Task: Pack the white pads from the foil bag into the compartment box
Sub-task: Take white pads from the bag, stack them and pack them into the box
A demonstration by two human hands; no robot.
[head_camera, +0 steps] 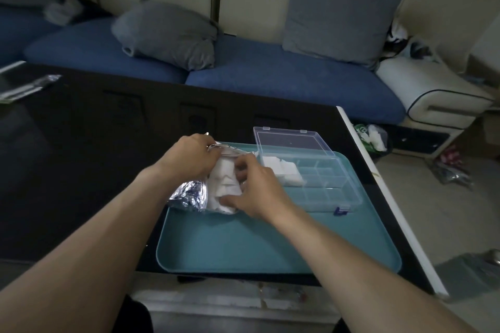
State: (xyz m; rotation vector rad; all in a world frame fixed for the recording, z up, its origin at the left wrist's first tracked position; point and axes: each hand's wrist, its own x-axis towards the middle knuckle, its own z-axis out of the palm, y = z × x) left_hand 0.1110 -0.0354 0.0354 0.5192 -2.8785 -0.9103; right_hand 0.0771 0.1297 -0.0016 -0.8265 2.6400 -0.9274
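The foil bag (pixel 189 193) lies on the teal tray (pixel 270 246), just left of the compartment box (pixel 324 181). The left hand (pixel 189 157) pinches the bag mouth. The right hand (pixel 257 192) has its fingers (pixel 240 170) curled on the white pads (pixel 224 184) at the opening. Pads appear light, soft and compressible: grip the stack by its edges. The box stands open; its large left compartment holds pads (pixel 284 170), and the smaller cells look empty.

Hands: two, left hand (pixel 189 155) and right hand (pixel 257 189)
Foil bag (pixel 189 193): one
Compartment box (pixel 324 178): one
Tray (pixel 270 240): one
Cushions: two, left cushion (pixel 167 32), right cushion (pixel 338 19)
Pads in box (pixel 281 170): number cannot be told
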